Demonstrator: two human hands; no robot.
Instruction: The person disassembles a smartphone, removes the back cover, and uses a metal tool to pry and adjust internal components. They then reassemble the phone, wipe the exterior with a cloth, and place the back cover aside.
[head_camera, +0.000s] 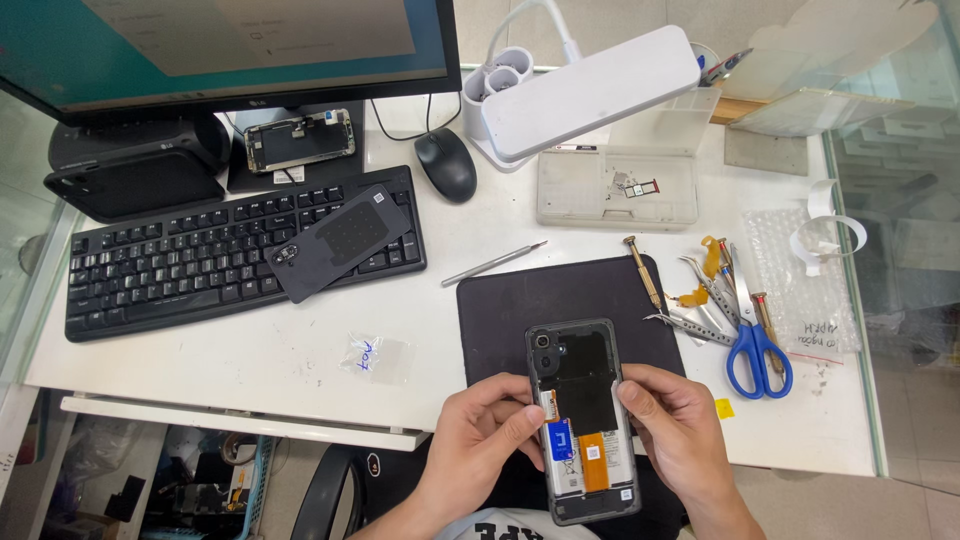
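Hands: left hand (487, 437) and right hand (673, 420) grip opened phone (582, 420), fingers curled around its edges.
Risk: thumb pressure on exposed battery (575, 462) may dent it.

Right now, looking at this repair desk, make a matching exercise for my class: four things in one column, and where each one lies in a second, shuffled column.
Things
1. opened phone
2. phone back cover
3. blue scissors
4. mouse

Places
A. on the keyboard
B. held in both hands, left hand and right hand
C. behind the keyboard, beside the white lamp
D. right of the black mat, among the hand tools

Pairs: 1-B, 2-A, 3-D, 4-C
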